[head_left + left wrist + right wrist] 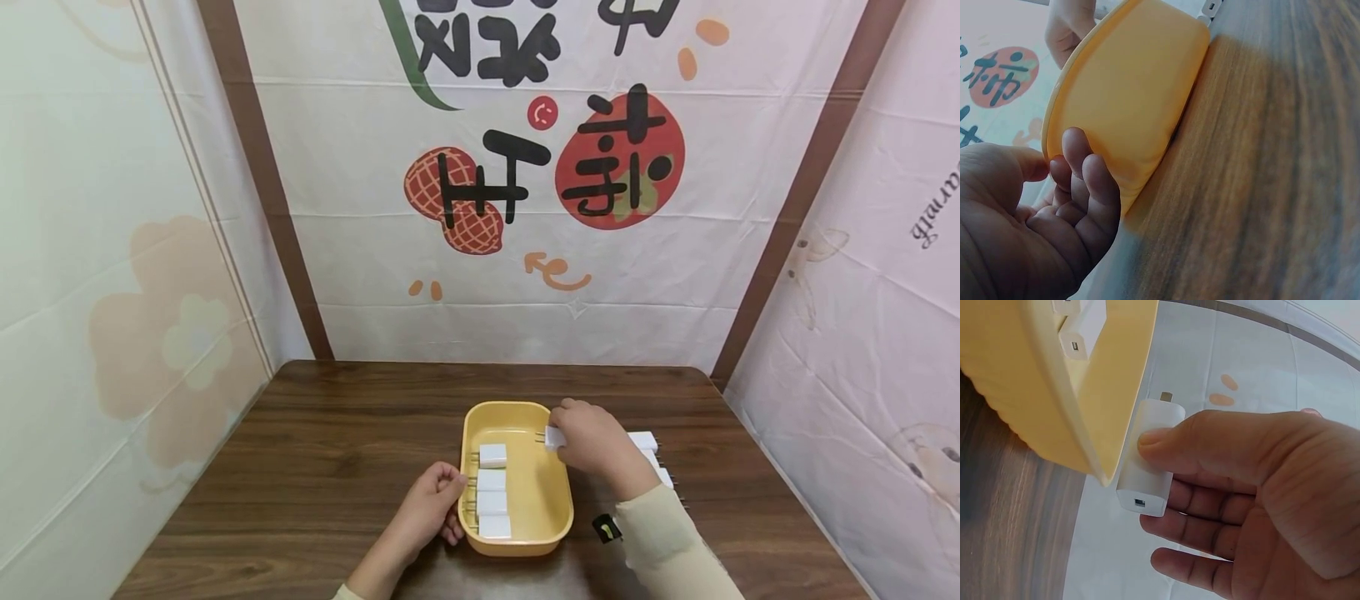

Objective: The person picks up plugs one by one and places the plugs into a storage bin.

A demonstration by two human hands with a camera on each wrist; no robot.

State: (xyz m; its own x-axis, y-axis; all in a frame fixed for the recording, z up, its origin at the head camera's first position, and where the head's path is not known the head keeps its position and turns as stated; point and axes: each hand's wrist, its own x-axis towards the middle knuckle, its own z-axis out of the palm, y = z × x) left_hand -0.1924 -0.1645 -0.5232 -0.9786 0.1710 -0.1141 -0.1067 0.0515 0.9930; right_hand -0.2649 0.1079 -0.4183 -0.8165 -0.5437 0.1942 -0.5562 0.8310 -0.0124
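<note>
Right hand (pixel 1260 494), filling the near field of the right wrist view, is pinching a white USB charger plug (pixel 1147 456) between the thumb on its upper face and the fingers curled beneath it. Metal prongs are projecting from the plug's far end, and its USB port is facing the camera. In the head view, this plug (pixel 553 437) is sitting at the right rim of the yellow tray (pixel 551 500), with the prongs pointing left over the tray's interior. Whether the plug is touching the rim cannot be determined.

Four identical white plugs (pixel 492 490) are lying in a column along the left side of the tray, prongs pointing left. Two of them (pixel 1079 325) are showing over the rim in the right wrist view.

Left hand (pixel 429 507) is resting against the tray's left outer wall (pixel 1141 100). Its fingers (pixel 1088 181) are loosely curled, with the fingertips touching the wall just below the rim and gripping nothing.

More white plugs (pixel 649 454) are lying on the table just right of the tray, partly hidden behind the right hand and its cream sleeve (pixel 660 533). Beside the sleeve, a small black object (pixel 604 527) is lying near the tray's right front corner.

All items are sitting on a dark wooden table (pixel 322 450), enclosed by printed fabric backdrops (pixel 525 208).
</note>
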